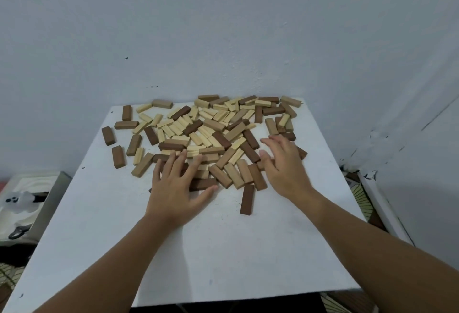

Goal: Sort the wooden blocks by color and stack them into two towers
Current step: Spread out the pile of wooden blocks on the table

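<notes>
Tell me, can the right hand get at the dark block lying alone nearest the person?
Probably yes. The dark block lies apart on bare table, just beside the open right hand, with nothing between.

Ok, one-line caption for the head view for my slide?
Both open hands, left and right, over unsorted blocks on a white table.

The wooden blocks [211, 136] lie loose and unsorted in one wide scatter across the far half of the white surface [223, 250], pale, mid-brown and dark brown pieces mixed together, most flat on their long faces and pointing every way, many overlapping or leaning on each other in the middle. A few dark blocks lie apart along the left edge of the scatter, and one dark brown block [247, 199] lies alone on the near side, lengthwise toward the person. No tower stands yet.
</notes>
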### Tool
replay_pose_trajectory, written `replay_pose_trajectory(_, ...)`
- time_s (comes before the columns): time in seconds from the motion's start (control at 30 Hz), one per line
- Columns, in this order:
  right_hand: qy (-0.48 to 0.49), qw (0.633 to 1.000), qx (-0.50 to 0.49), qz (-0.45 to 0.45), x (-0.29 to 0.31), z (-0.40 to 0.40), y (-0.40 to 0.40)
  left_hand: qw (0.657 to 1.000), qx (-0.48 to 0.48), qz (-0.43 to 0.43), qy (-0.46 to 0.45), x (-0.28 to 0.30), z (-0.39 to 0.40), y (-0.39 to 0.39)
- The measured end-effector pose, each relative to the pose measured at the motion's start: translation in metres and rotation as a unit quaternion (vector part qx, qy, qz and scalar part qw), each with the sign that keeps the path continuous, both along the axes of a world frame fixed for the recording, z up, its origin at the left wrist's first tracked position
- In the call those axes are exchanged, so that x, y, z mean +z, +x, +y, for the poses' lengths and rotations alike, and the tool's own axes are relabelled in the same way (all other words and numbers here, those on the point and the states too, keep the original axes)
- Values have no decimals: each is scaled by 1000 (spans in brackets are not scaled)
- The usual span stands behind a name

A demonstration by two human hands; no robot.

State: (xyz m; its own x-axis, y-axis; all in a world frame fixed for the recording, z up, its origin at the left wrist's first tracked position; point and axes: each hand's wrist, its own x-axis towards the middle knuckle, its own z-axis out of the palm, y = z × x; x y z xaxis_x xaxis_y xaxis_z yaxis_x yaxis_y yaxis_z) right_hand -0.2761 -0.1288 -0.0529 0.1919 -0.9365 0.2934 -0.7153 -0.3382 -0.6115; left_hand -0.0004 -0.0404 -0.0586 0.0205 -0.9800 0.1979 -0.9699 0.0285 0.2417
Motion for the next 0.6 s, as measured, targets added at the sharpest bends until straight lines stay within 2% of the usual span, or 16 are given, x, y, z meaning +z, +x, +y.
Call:
replay_pose_trajectory(0.07, -3, 999, -41, -26, 7, -26, -13, 1000, 10, 7, 11, 0, -2, 2)
replay_pose_trajectory(0.2, 64, 993, -82, -64, 17, -84, -31, 1000, 12, 13, 14, 0, -5, 4)
replay_pose_trajectory(0.37, 137, 988, -64, 14, 9, -141, -31, 999, 23, 2, 25, -1, -7, 4)
replay_pose_trajectory(0.6, 164, 979, -99, 75, 0, -176, -26, 999, 26, -3, 37, 0, -8, 3)
